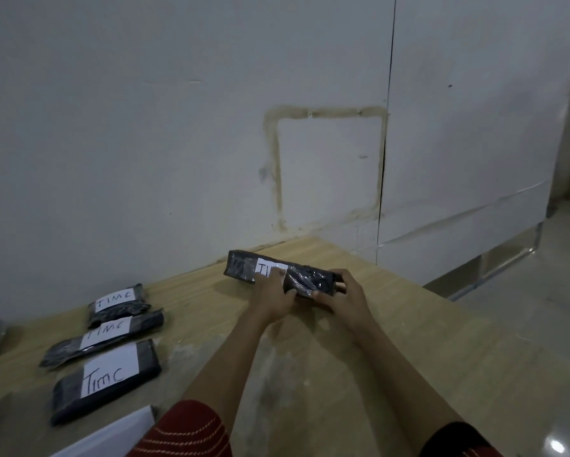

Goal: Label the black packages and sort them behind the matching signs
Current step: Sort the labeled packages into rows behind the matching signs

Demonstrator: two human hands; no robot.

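Pale wood table (359, 341) meets a white wall (145, 127) that bears a brownish square outline (277, 166). The right hand (343, 298) curls its fingers round the right end of a black package (240, 267), thumb on the near side. The left hand (272, 296) lays its fingers flat on the white label (265, 268), pressing. The package rests on the table close to the wall. Well to the left lie three labelled packages (62, 352) reading TIMC. A white sheet (118, 430) sits at the near edge, and glossy floor (524, 324) shows on the right.
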